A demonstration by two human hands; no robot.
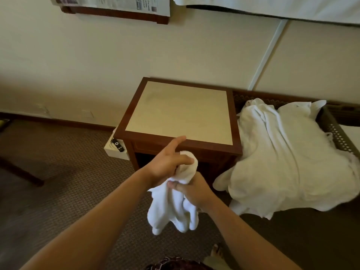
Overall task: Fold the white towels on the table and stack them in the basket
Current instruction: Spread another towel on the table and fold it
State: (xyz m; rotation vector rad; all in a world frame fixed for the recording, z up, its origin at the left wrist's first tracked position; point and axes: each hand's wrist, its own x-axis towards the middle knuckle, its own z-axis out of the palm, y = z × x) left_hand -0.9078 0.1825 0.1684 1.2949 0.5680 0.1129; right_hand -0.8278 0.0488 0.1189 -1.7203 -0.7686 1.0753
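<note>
In front of the tabletop (179,112) we've got one towel (173,207) bunched in midair, left hand (165,164) and right hand (192,190) both pinching its top. Best to find two corners, shake it flat on top, then fold. Basket (339,131) sits right, under loose towels.

towel (171,207): plain white
heap of towels (288,160): white, creased, no print
table (236,133): dark reddish-brown wood frame around a pale beige top
basket (339,133): dark brown, with a pierced lattice pattern
carpet (78,188): brown, with a small repeating woven pattern
wall (97,65): plain cream
skirting board (58,121): dark brown
remote control (117,145): black, lying on a white box (113,151)
</note>
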